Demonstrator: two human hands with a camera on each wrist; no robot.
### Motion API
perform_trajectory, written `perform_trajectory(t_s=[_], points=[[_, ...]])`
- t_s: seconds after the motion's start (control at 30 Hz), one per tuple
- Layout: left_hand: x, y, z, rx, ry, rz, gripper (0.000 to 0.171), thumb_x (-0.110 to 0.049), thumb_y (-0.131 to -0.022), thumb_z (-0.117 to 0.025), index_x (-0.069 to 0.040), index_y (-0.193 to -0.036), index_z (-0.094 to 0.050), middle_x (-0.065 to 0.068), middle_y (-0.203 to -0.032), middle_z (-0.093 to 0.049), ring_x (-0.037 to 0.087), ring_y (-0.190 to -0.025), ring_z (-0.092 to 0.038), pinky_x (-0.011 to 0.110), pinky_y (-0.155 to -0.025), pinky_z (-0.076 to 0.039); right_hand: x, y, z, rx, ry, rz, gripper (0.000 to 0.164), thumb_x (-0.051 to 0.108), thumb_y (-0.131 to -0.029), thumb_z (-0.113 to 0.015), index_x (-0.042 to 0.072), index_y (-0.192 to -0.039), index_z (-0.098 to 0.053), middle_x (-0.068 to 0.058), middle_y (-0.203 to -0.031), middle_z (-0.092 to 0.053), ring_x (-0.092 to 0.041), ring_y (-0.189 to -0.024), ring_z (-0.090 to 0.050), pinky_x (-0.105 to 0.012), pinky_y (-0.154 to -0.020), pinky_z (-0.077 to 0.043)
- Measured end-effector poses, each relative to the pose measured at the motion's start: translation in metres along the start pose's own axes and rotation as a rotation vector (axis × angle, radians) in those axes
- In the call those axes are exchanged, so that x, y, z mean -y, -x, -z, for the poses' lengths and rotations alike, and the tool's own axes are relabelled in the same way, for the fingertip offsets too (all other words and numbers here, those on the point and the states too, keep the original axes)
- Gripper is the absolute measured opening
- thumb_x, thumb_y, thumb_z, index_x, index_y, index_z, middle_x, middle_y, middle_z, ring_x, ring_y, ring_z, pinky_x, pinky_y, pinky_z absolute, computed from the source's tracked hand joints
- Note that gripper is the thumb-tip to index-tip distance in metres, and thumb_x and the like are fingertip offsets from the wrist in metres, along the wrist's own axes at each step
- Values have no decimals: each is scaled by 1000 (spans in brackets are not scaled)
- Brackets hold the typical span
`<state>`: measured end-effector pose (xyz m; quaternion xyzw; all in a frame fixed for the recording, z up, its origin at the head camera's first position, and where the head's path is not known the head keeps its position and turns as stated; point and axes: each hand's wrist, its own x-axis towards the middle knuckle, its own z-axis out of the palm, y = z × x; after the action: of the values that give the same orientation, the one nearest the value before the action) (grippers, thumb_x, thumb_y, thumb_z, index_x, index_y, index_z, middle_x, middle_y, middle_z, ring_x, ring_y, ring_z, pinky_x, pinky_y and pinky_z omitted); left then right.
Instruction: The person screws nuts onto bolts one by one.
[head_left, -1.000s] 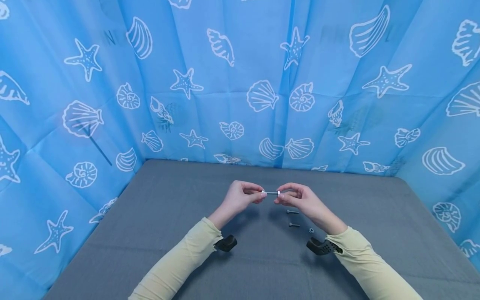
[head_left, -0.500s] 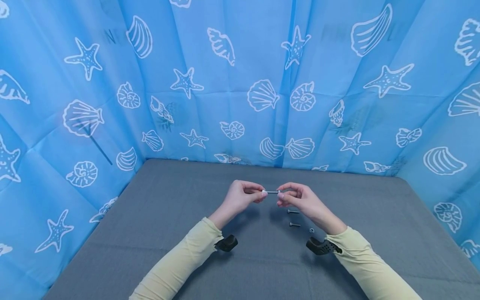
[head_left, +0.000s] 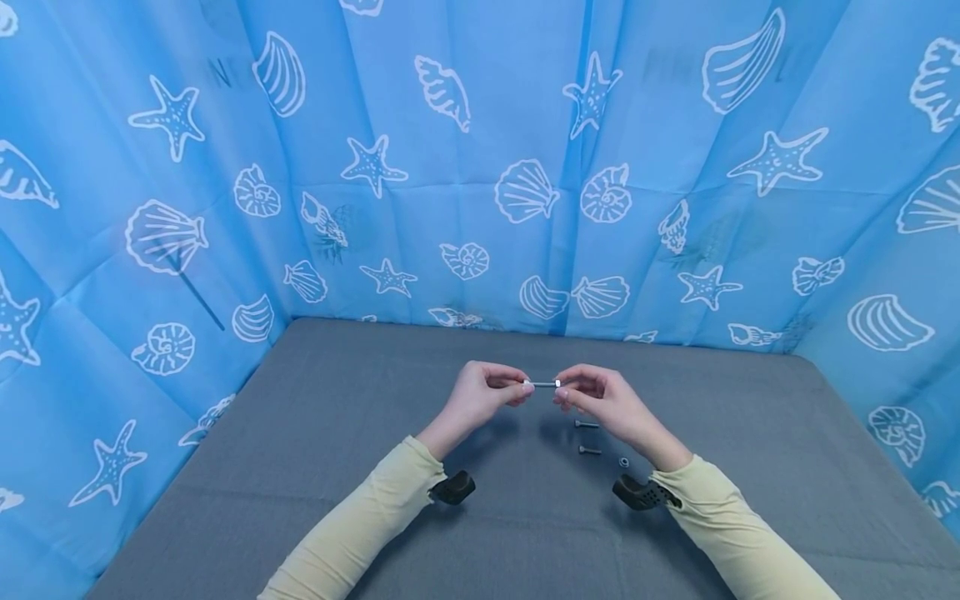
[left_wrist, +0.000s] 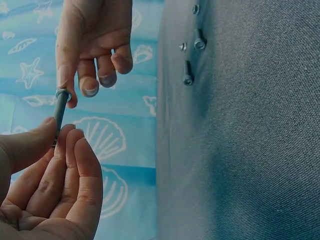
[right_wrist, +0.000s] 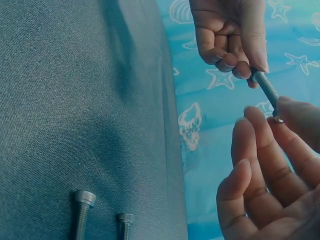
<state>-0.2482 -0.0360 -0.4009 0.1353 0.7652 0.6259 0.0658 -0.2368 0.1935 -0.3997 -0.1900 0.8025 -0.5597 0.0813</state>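
In the head view my left hand (head_left: 487, 392) and right hand (head_left: 603, 398) face each other above the table, joined by a metal bolt (head_left: 543, 385) lying level between them. Thumb and fingers of the left hand pinch the bolt's head end, mostly covered by the fingertips. At the bolt's other end a hex nut (right_wrist: 278, 119) sits between the thumb and index finger of the right hand. The threaded shank (right_wrist: 267, 89) shows bare between the hands in the right wrist view. The right hand's other fingers are spread loosely.
Two socket-head bolts (head_left: 587, 424) (head_left: 590, 451) lie on the grey table (head_left: 360, 467) below the right hand, with a nut (head_left: 624, 462) beside them. The left wrist view shows a second small nut (left_wrist: 183, 47). A blue shell-patterned curtain (head_left: 465, 167) surrounds the table.
The right thumb and fingers have shifted slightly around the nut, which shows more now than half a second ago. The left hand and bolt stay in place.
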Motion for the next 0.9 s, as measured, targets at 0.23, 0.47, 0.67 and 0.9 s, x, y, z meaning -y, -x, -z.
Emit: perform_trajectory(t_s=[0.23,0.47,0.67,0.9], points=[[1,-1,-2,-6,8,-17,13,-18,-84,-75,-6,-90,-74,4,-79,-71,16,-74,-69,46,-77,-57,0,-2,-1,-6,-52,8,31,22,-98,-57,-2,-117,-56,-21,-99,-67,-26,-88,-66,-42,-75,-56],[-1,0,-2,-6,-1,-11,13,-20,-84,-75,-9,-91,-75,2,-80,-71,16,-75,-69,41,-76,-58,-1,-3,-1,-6,-78,15,27,20,-97,-60,-2,-111,-57,-19,-98,-68,-25,-90,-67,-49,-79,-55],[-1,0,-3,-10,-12,-22,11,-17,-85,-74,-7,-91,-74,3,-79,-71,15,-74,-69,38,-73,-59,-3,-2,-2,8,-117,40,30,18,-97,-59,-1,-119,-54,-22,-102,-67,-33,-94,-66,-50,-80,-55],[0,0,-2,25,42,9,16,-17,-86,-73,-5,-97,-74,5,-84,-72,17,-78,-69,33,-72,-59,0,-1,-2,-25,-117,77,25,14,-95,-62,-3,-113,-57,-20,-100,-68,-29,-92,-67,-43,-77,-57]])
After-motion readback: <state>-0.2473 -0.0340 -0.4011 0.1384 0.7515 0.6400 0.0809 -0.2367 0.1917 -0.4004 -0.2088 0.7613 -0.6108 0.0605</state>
